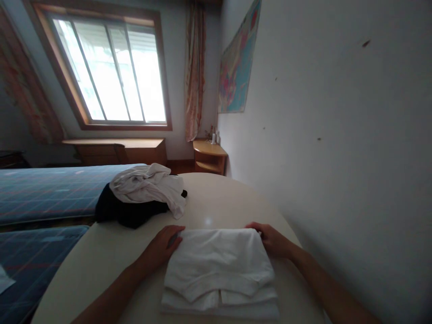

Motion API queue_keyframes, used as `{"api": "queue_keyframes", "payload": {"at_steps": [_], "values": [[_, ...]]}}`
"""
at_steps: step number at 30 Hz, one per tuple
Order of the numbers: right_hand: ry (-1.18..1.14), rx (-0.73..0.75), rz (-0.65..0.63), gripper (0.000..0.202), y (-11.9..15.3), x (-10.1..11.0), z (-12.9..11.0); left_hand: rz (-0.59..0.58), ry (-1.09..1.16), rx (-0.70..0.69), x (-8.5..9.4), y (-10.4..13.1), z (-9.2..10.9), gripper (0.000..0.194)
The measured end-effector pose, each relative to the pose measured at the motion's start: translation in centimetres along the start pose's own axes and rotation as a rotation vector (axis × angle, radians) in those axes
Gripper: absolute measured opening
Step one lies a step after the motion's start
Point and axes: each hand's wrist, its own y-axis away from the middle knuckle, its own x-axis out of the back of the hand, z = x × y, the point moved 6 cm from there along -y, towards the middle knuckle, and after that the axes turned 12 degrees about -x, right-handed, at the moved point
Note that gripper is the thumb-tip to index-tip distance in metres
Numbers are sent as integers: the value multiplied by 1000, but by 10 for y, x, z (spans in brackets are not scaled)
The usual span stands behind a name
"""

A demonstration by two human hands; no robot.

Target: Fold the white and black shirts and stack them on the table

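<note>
A folded white garment [221, 265] lies on the round cream table [216, 198], its collar edge toward the near side. My left hand [168, 245] is closed on the garment's far left corner, thumb and fingers pinching the cloth. At the far right corner, my right hand [266, 238] grips the fabric in the same way, with part of its fingers hidden. Further back on the left of the table sits a heap of crumpled clothes, a light grey one [148, 184] over a black one [128, 211].
Two blue checked mattresses [50, 193] stand left of the table. A white wall [337, 135] runs close along the right side. Behind are a wooden desk [145, 144], a corner shelf [209, 148], a window and curtains. A map [238, 67] hangs on the wall.
</note>
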Motion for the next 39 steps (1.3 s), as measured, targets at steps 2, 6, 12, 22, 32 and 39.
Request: {"api": "queue_keyframes", "payload": {"at_steps": [2,6,12,22,32,39], "values": [[23,-2,17,27,1,0,0,1,0,-4,0,0,-1,37],[62,19,45,29,0,1,2,-1,-6,7,0,-1,-2,37],[54,6,165,33,-3,0,15,4,-19,12,0,-1,1,35],[159,230,304,33,-25,19,0,129,-137,-95,2,-25,7,24],[273,124,355,35,-44,9,15,66,-112,-326,15,-7,55,22],[312,132,597,39,-25,34,12,-284,-99,-444,3,7,102,46]]}}
